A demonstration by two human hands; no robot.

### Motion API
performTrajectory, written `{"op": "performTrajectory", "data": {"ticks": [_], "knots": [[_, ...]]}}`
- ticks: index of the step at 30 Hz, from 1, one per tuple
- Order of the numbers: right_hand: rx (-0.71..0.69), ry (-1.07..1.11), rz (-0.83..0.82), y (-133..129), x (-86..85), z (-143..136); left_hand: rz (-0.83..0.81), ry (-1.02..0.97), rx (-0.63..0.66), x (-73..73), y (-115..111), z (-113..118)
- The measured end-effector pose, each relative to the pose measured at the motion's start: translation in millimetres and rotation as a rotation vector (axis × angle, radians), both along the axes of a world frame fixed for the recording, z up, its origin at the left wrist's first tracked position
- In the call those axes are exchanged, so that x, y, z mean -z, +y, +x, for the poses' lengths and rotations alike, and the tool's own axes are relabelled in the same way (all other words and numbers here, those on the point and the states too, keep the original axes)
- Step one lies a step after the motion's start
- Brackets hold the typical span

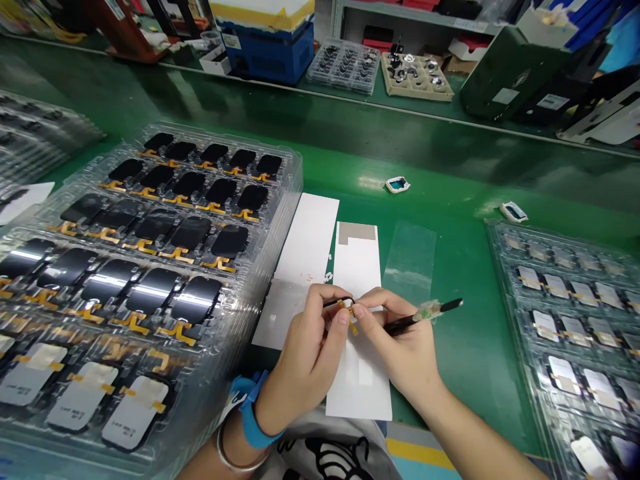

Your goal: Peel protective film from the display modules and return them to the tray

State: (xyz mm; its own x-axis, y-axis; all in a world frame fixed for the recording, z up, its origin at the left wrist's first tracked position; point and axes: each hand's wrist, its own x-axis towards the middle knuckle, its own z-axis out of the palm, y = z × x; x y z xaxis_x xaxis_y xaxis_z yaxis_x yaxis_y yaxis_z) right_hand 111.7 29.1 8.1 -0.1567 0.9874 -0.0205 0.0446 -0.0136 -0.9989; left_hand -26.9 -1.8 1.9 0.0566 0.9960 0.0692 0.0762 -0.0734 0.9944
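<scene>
A small display module (349, 305) with a gold flex cable is pinched between the fingertips of both hands above the white strip. My left hand (311, 347) grips its left side with thumb and forefinger closed. On its right side, my right hand (407, 343) has thumb and fingers pressed on it. A black stick-like tool (453, 305) with clear tape wound round it is tucked in my right hand too; its other end is hidden. Beneath the hands lies a white strip (357, 267) with a grey patch on top. Fingers cover most of the module.
Stacked clear trays (285, 157) of black screens stand at left. Another tray (525, 360) with silver-backed modules is at right. A white sheet (315, 227) and a clear film (413, 247) flank the strip. Two white-framed pieces, one nearer (397, 185), one farther right (513, 212), lie behind.
</scene>
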Motion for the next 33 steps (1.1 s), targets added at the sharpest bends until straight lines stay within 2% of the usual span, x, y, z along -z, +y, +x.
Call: {"op": "performTrajectory", "data": {"ticks": [9,16,23,33], "knots": [[-0.005,-0.045,0.087,-4.2,4.0,-2.2,-0.006,-0.085,-0.048,3.1,-1.1,1.3],[0.011,-0.065,-0.026,1.1,-1.8,3.0,-0.130,-0.136,0.078,0.9,-0.1,-1.9],[0.006,-0.069,-0.084,4.9,-2.3,3.7,-0.151,-0.125,0.088,3.9,0.4,-1.1],[-0.031,-0.066,-0.131,4.0,-2.7,5.3,-0.198,-0.139,0.102,0.9,1.1,-3.3]]}}
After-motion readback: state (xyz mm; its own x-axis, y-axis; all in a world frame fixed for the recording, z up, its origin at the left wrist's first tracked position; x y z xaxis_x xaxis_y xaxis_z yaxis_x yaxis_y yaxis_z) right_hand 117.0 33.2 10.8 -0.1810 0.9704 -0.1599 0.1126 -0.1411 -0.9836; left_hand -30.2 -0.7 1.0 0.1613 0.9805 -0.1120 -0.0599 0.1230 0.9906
